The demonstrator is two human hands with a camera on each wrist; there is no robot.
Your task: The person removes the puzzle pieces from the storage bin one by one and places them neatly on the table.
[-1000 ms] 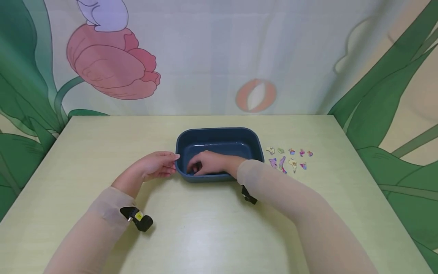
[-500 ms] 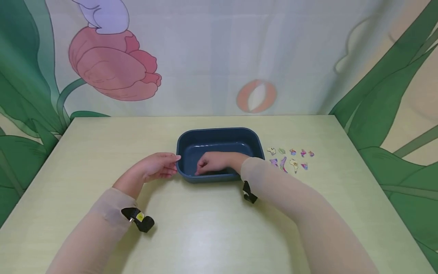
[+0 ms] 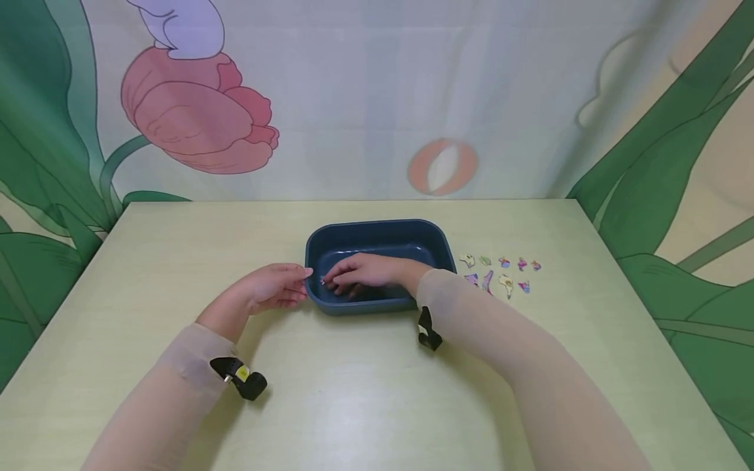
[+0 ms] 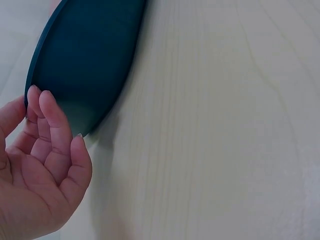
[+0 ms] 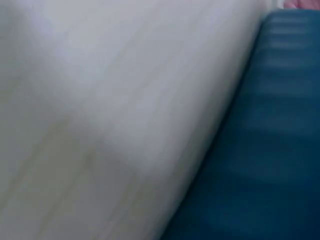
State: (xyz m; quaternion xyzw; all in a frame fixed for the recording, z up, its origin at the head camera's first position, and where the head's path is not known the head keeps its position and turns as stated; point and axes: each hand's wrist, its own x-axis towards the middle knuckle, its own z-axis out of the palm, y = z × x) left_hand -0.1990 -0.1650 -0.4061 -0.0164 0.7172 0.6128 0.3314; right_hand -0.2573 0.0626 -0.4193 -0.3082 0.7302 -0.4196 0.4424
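Observation:
A dark blue rectangular basin (image 3: 379, 309) with rounded corners stands on the table. My left hand (image 3: 275, 286) holds its left end, thumb at the rim and fingers against the outer wall; the left wrist view shows the fingers (image 4: 52, 127) lightly bent against it. My right hand (image 3: 371, 271) reaches down inside the basin, pointing left. At its fingertips, by the left inner wall, shows a tiny pale-and-red sticker (image 3: 323, 281), pinched there. The right wrist view shows only the basin's outer wall (image 5: 260, 150) and table, with the right hand out of sight.
To the right of the basin lie several small colourful cut-out stickers (image 3: 505, 284) in two rows, partly behind the right sleeve (image 3: 471, 314). The light wood table (image 3: 353, 392) ends at a printed curtain (image 3: 347, 98) behind the basin.
My right hand has gone from near the basin's front wall to its left inner side, its fingers stretching out, and the tiny sticker now shows at their tips. My left hand stays at the rim.

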